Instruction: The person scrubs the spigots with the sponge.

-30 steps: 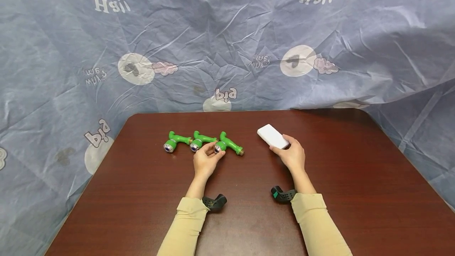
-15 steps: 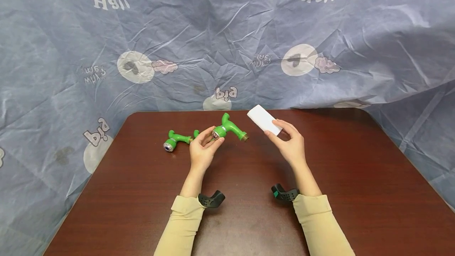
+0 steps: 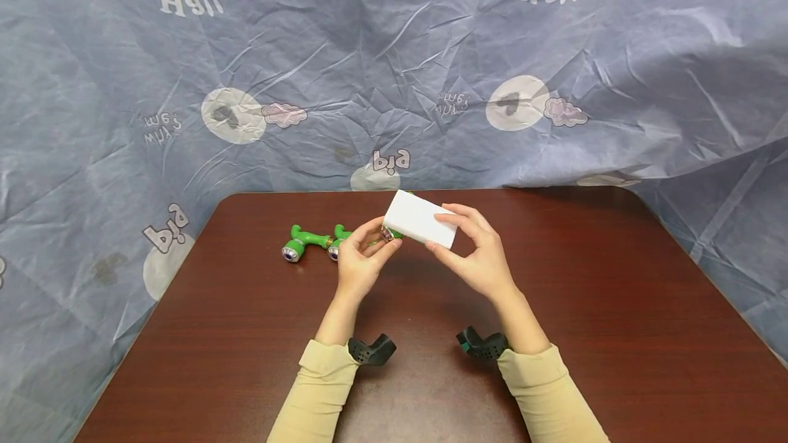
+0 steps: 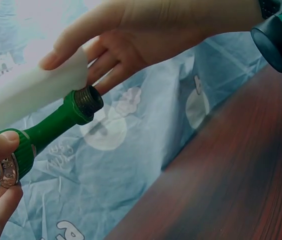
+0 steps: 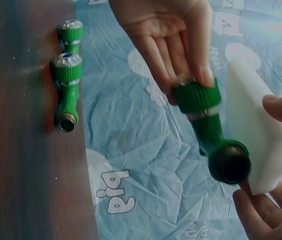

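Raised over the table, my left hand (image 3: 360, 262) pinches a green tap (image 5: 206, 120) by its ribbed knob. The tap's threaded brass end (image 4: 89, 101) points toward my right hand in the left wrist view. My right hand (image 3: 477, 251) grips a white sponge block (image 3: 418, 217) between thumb and fingers. The block lies along the tap's body and hides most of it in the head view. Two more green taps lie on the table behind my left hand: one tap (image 3: 304, 243) at the left, another tap (image 3: 338, 241) partly covered by the fingers.
The dark red-brown wooden table (image 3: 591, 292) spreads under both arms. A blue printed cloth (image 3: 345, 74) hangs behind its far edge. Each wrist wears a black camera mount, such as the left mount (image 3: 372, 349).
My left hand has lifted its tap off the table. My right hand has raised the white block and brought it leftward, up against the tap.
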A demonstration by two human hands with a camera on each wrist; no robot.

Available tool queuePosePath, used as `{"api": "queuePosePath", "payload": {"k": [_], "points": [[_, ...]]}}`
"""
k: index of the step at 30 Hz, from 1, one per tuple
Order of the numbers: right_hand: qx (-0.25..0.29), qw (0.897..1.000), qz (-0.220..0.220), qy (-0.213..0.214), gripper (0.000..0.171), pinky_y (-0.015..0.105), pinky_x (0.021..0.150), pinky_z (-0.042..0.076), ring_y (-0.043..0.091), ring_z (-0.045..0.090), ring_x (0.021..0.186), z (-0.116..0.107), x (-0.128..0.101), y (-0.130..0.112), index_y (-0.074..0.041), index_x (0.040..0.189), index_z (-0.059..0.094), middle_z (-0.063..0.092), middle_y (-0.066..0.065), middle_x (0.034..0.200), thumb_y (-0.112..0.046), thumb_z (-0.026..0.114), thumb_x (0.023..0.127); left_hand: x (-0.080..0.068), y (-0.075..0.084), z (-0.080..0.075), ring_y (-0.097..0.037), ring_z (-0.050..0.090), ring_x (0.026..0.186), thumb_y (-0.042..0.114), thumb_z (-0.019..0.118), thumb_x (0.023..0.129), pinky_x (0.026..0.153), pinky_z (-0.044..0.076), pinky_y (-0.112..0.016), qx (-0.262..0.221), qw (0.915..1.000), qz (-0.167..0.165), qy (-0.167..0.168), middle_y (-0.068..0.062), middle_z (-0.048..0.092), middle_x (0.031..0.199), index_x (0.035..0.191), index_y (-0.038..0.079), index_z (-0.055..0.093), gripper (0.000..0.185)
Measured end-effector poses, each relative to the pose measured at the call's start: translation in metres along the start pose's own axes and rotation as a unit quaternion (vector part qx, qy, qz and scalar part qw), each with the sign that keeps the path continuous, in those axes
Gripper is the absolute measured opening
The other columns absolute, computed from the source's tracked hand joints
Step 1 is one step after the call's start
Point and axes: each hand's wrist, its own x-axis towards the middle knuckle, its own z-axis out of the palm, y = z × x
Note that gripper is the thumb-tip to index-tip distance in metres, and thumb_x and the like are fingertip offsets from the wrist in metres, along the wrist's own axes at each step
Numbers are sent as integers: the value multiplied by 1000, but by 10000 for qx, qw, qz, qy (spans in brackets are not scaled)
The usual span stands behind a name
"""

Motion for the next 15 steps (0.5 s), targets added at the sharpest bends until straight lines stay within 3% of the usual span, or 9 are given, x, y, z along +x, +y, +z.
{"api": "queuePosePath", "payload": {"k": [7,11,15], "points": [[-115,9996,-232,-118,37,35,88,44,26,53,113,11,-6,32,-12,107,70,56,13,123,-7,80,72,-1,2,1,-46,60,94,-13,70,75,84,52,-43,-20,9998,160,-95,-32,61,103,114,-16,57,41],[-187,9997,-85,121,38,36,87,44,25,54,112,7,-5,34,-12,107,71,57,12,122,-7,81,71,-2,5,1,-46,60,93,-14,70,75,81,53,-39,-53,9996,212,-205,-34,61,101,114,-18,56,41],[-477,9966,352,578,37,36,86,43,24,53,111,1,-3,37,-10,106,72,58,13,120,-9,82,71,-1,5,1,-42,61,93,-14,70,75,81,53,-41,-76,9992,295,-272,-33,61,102,114,-18,56,42]]}}
